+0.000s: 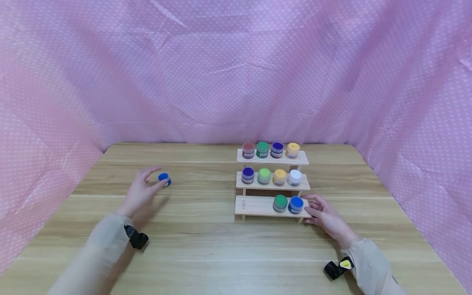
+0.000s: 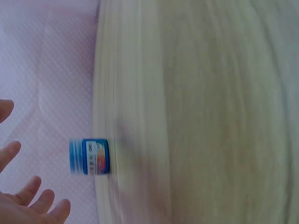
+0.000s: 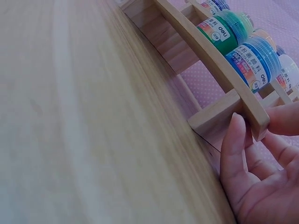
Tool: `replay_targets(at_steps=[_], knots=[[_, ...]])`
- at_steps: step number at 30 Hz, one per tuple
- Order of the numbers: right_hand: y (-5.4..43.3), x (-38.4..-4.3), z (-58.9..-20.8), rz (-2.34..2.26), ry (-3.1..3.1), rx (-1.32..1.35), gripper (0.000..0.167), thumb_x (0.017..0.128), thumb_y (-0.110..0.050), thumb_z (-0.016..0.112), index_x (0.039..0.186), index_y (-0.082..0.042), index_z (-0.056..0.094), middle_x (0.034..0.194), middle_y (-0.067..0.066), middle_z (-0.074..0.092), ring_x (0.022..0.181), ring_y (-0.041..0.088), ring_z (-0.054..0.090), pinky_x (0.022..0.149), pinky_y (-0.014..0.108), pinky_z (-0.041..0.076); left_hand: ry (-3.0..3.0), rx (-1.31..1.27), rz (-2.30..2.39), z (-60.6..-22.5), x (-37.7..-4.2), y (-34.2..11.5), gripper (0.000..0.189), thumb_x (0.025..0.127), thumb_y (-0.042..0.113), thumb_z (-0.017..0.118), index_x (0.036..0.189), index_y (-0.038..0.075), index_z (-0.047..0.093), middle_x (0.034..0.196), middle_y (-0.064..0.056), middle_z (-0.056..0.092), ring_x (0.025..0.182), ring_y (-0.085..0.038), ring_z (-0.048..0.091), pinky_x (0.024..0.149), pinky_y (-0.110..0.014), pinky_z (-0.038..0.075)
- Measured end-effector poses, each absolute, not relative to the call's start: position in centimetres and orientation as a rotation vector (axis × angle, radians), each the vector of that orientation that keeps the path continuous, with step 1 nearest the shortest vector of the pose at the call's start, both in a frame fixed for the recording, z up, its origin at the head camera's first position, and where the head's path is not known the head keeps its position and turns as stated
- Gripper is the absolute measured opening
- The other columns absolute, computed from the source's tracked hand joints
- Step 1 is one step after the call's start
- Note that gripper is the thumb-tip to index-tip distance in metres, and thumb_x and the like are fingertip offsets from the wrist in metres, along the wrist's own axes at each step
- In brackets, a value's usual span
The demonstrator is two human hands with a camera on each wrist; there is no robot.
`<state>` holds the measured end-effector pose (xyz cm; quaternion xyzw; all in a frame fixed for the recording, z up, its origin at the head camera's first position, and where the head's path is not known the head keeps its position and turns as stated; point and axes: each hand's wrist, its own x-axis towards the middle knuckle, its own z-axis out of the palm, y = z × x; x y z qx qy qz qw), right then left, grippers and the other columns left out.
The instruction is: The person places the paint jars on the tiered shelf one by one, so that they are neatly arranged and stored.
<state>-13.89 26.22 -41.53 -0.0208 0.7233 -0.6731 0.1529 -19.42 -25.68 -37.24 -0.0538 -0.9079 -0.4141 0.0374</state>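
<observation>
On the left of the table, my left hand [image 1: 143, 190] hovers at a blue paint jar [image 1: 164, 178], thumb and fingers spread. The left wrist view shows a gap between the fingers and this labelled jar [image 2: 96, 157]. My right hand [image 1: 326, 217] pinches the right end of the lowest step of a wooden three-tier rack [image 1: 254, 209]; in the right wrist view the thumb lies above the board [image 3: 254, 116] and fingers below. On that step stand a green jar [image 1: 280, 203] and another blue jar [image 1: 296, 205], at its right half.
The middle step [image 1: 241, 185] bears purple, light green, yellow and white jars. Red, green, purple and yellow jars stand on the top step [image 1: 302, 159]. Wood-grain tabletop [image 1: 206, 246] stretches between the hands. Pink dotted cloth [image 1: 236, 82] hangs behind and at both sides.
</observation>
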Motion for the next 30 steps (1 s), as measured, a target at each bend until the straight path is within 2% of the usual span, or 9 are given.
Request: replay_targets(at_steps=[6,14,20,25,30], knots=[[26.4,-13.8,-41.4,-1.923,2.088,-0.053,0.024,0.097,-0.011,0.051,0.120,-0.017,0.048,0.099,-0.005,0.058,0.086,0.007,0.060,0.072,0.025,0.056,-2.855,-0.122,-1.267,-37.2,-19.9,-26.2,0.065,0.094,0.037,0.057,0.143,0.001,0.035,0.144,-0.032,0.026,0.120,-0.051,0.042,0.096,-0.059,0.042],[26.3,-13.9,-41.1,-1.874,2.111,-0.049,0.025,0.097,-0.012,0.051,0.122,-0.014,0.046,0.098,-0.005,0.059,0.084,0.008,0.060,0.072,0.025,0.056,-2.934,-0.181,-1.201,-37.4,-20.4,-26.7,0.062,0.093,0.031,0.060,0.143,0.001,0.037,0.144,-0.034,0.024,0.121,-0.056,0.038,0.097,-0.062,0.039],[26.3,-13.8,-40.7,-1.827,2.145,-0.012,0.033,0.097,-0.011,0.051,0.128,-0.004,0.041,0.097,-0.001,0.057,0.084,0.009,0.060,0.071,0.025,0.056,-2.973,-0.290,-1.129,-38.0,-21.4,-27.0,0.060,0.093,0.028,0.061,0.140,-0.002,0.039,0.142,-0.035,0.028,0.126,-0.055,0.033,0.098,-0.064,0.038],[25.9,-13.8,-40.8,-1.801,2.192,-0.006,0.040,0.097,-0.008,0.049,0.132,0.002,0.035,0.094,0.001,0.055,0.080,0.009,0.059,0.069,0.025,0.056,-3.004,-0.340,-1.129,-38.0,-22.1,-27.5,0.058,0.093,0.024,0.062,0.140,-0.003,0.039,0.141,-0.034,0.033,0.126,-0.053,0.036,0.098,-0.064,0.038],[25.7,-13.7,-40.7,-1.798,2.197,0.000,0.037,0.097,-0.006,0.048,0.131,0.002,0.035,0.091,0.001,0.054,0.077,0.010,0.058,0.067,0.024,0.055,-3.028,-0.336,-1.178,-38.2,-22.7,-28.1,0.062,0.091,0.026,0.064,0.141,-0.001,0.038,0.141,-0.033,0.034,0.125,-0.051,0.040,0.098,-0.061,0.040]])
